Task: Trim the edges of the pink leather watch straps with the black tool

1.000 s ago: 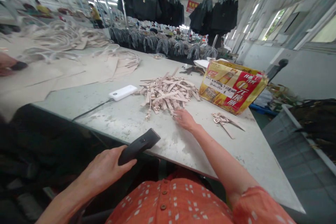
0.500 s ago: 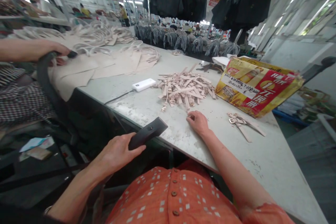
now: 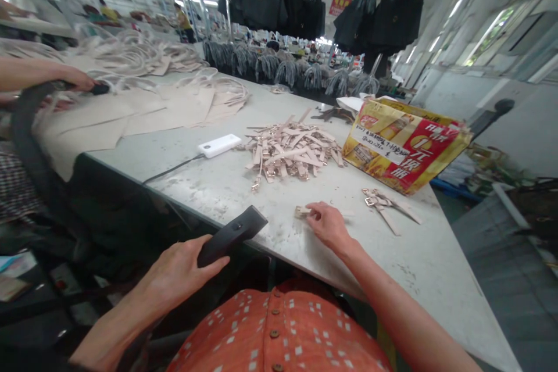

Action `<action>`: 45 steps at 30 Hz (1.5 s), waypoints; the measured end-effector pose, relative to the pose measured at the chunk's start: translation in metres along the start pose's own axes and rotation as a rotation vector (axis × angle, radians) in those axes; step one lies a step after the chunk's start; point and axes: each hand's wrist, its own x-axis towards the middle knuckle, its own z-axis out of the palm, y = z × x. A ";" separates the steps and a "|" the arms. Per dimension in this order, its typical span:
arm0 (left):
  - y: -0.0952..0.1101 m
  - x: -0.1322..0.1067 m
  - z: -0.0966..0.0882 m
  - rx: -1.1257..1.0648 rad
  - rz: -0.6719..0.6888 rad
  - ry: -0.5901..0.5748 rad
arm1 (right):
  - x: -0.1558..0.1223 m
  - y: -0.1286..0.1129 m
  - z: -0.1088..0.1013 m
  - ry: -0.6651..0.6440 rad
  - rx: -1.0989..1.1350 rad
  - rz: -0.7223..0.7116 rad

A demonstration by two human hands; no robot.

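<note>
My left hand [image 3: 178, 270] is closed round a black handheld tool [image 3: 231, 234] whose head reaches over the near edge of the grey table [image 3: 436, 267]. My right hand [image 3: 328, 225] rests on the table, fingers pinched on a small beige strap piece [image 3: 302, 211]. Beyond it lies a pile of beige straps with metal buckles [image 3: 290, 150]. A few more buckled straps [image 3: 386, 204] lie to the right of my right hand.
A yellow and red printed bag [image 3: 403, 142] lies on its side behind the loose straps. A white power bank [image 3: 219, 145] with a black cable sits left of the pile. Another person's hand [image 3: 72, 77] works on beige fabric sheets [image 3: 131, 113] at far left. Black bags hang overhead.
My right hand has drawn back from the pile toward me, bringing one strap piece with it. The left hand has kept the black tool at the table edge.
</note>
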 end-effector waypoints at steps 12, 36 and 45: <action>0.015 0.006 0.012 0.079 0.010 -0.095 | 0.009 0.017 -0.019 -0.134 -0.210 -0.034; 0.037 0.010 0.014 0.053 0.063 -0.124 | -0.036 0.040 0.025 0.134 0.001 -0.369; 0.030 0.000 -0.020 -0.013 -0.009 -0.022 | -0.042 0.055 0.023 0.171 0.043 -0.399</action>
